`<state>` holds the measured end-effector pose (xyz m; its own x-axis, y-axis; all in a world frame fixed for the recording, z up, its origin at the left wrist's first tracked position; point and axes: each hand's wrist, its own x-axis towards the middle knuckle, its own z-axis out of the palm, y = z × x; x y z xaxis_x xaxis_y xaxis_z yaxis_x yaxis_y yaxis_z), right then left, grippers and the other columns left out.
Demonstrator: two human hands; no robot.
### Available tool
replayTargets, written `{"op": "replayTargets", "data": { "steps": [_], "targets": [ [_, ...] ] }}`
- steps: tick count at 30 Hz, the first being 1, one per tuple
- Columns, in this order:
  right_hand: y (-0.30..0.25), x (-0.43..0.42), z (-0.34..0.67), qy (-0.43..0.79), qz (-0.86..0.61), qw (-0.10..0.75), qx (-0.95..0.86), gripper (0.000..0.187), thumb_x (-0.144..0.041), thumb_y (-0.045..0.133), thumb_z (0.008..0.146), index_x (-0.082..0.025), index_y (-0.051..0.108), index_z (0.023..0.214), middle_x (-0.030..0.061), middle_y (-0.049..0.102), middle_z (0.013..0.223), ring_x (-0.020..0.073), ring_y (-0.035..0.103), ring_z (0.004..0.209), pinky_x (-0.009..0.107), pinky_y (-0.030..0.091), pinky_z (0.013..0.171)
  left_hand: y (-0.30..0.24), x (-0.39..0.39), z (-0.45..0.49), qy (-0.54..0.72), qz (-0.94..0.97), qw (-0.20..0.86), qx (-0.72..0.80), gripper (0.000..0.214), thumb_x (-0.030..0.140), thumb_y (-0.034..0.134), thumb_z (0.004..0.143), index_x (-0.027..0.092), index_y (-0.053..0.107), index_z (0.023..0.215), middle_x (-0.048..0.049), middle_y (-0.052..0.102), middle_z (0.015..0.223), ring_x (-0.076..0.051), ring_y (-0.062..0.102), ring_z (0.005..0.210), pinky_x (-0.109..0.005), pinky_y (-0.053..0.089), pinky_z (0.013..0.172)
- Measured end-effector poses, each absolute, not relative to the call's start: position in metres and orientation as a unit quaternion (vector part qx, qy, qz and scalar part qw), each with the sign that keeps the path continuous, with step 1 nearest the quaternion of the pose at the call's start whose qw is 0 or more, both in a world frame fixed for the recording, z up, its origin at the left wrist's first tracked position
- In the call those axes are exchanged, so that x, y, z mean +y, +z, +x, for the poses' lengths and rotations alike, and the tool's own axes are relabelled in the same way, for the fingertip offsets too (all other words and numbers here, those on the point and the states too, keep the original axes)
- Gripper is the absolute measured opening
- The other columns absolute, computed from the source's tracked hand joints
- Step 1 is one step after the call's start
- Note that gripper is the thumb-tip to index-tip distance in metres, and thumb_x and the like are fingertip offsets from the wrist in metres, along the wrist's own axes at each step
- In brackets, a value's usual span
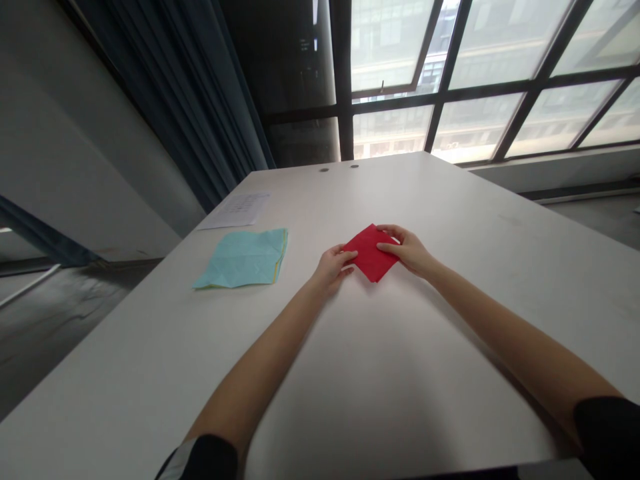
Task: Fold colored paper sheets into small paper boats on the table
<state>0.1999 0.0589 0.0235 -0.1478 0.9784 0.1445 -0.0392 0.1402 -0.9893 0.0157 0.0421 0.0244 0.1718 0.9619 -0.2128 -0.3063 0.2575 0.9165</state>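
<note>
Between my two hands is a red sheet of paper (371, 254), folded into a small diamond shape with one corner toward me. My left hand (332, 268) pinches its left corner, thumb on top and fingers beneath. At the right corner, my right hand (407, 250) grips the paper, its thumb lying over the face and its index finger along the upper edge. The paper appears held just above the white table (360, 373); whether its lower corner touches the surface I cannot tell.
Left of my hands lies a stack of creased light-blue paper (245, 257) with a yellow edge showing. Behind it is a printed white sheet (237, 211). Two round holes are at the table's far end. A blue curtain (185, 87) and windows (390, 127) stand beyond.
</note>
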Motion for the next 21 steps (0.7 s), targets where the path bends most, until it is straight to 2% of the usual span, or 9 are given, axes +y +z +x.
{"op": "replayTargets", "data": {
  "steps": [3, 6, 9, 12, 16, 18, 21],
  "targets": [
    [0.021, 0.059, 0.203, 0.457, -0.477, 0.467, -0.588, 0.056, -0.031, 0.069, 0.062, -0.024, 0.049, 0.115, 0.0051, 0.058, 0.101, 0.0163, 0.061, 0.072, 0.032, 0.052, 0.061, 0.022, 0.046, 0.014, 0.486, 0.43, 0.603, 0.463, 0.027, 0.012, 0.065, 0.057, 0.017, 0.056, 0.082, 0.0008, 0.06, 0.071, -0.008, 0.055, 0.059, -0.018, 0.038, 0.052],
    [0.022, 0.059, 0.204, 0.416, -0.504, 0.458, -0.603, 0.059, -0.034, 0.069, 0.063, -0.024, 0.048, 0.117, 0.0052, 0.06, 0.096, 0.0149, 0.06, 0.07, 0.031, 0.051, 0.06, 0.025, 0.046, 0.013, 0.489, 0.498, 0.55, 0.459, 0.038, 0.007, 0.062, 0.056, 0.017, 0.055, 0.092, 0.0037, 0.057, 0.063, -0.007, 0.053, 0.054, -0.018, 0.036, 0.05],
    [0.025, 0.059, 0.206, 0.421, -0.492, 0.443, -0.62, 0.048, -0.036, 0.069, 0.065, -0.021, 0.056, 0.108, 0.0043, 0.063, 0.087, 0.014, 0.06, 0.069, 0.03, 0.05, 0.064, 0.03, 0.044, 0.014, 0.486, 0.528, 0.541, 0.439, 0.045, 0.006, 0.062, 0.056, 0.017, 0.052, 0.099, 0.0047, 0.058, 0.061, -0.007, 0.054, 0.054, -0.019, 0.038, 0.052],
    [0.027, 0.058, 0.208, 0.477, -0.462, 0.388, -0.639, 0.036, -0.039, 0.068, 0.066, -0.018, 0.065, 0.095, 0.0047, 0.067, 0.08, 0.0159, 0.061, 0.068, 0.029, 0.049, 0.063, 0.033, 0.043, 0.014, 0.482, 0.531, 0.553, 0.424, 0.041, 0.008, 0.063, 0.057, 0.015, 0.053, 0.095, 0.0028, 0.061, 0.063, -0.008, 0.055, 0.056, -0.02, 0.041, 0.057],
    [0.03, 0.055, 0.206, 0.523, -0.431, 0.338, -0.653, 0.031, -0.04, 0.068, 0.066, -0.018, 0.068, 0.087, 0.0052, 0.069, 0.079, 0.0184, 0.062, 0.071, 0.03, 0.05, 0.063, 0.031, 0.044, 0.012, 0.488, 0.525, 0.561, 0.415, 0.038, 0.012, 0.066, 0.057, 0.014, 0.054, 0.093, 0.0014, 0.062, 0.064, -0.009, 0.056, 0.057, -0.021, 0.042, 0.058],
    [0.03, 0.054, 0.204, 0.516, -0.435, 0.347, -0.651, 0.027, -0.04, 0.068, 0.066, -0.017, 0.067, 0.082, 0.0041, 0.068, 0.077, 0.0167, 0.062, 0.068, 0.029, 0.049, 0.062, 0.028, 0.045, 0.011, 0.476, 0.518, 0.575, 0.418, 0.04, 0.017, 0.069, 0.059, 0.015, 0.053, 0.096, -0.0002, 0.063, 0.067, -0.01, 0.057, 0.058, -0.022, 0.042, 0.057],
    [0.028, 0.056, 0.203, 0.497, -0.461, 0.407, -0.612, 0.026, -0.04, 0.066, 0.066, -0.017, 0.063, 0.077, 0.0024, 0.067, 0.072, 0.0138, 0.06, 0.062, 0.026, 0.048, 0.057, 0.023, 0.048, 0.009, 0.441, 0.503, 0.608, 0.428, 0.044, 0.024, 0.073, 0.059, 0.016, 0.052, 0.097, -0.0034, 0.065, 0.073, -0.013, 0.06, 0.061, -0.025, 0.045, 0.058]
  ]
}}
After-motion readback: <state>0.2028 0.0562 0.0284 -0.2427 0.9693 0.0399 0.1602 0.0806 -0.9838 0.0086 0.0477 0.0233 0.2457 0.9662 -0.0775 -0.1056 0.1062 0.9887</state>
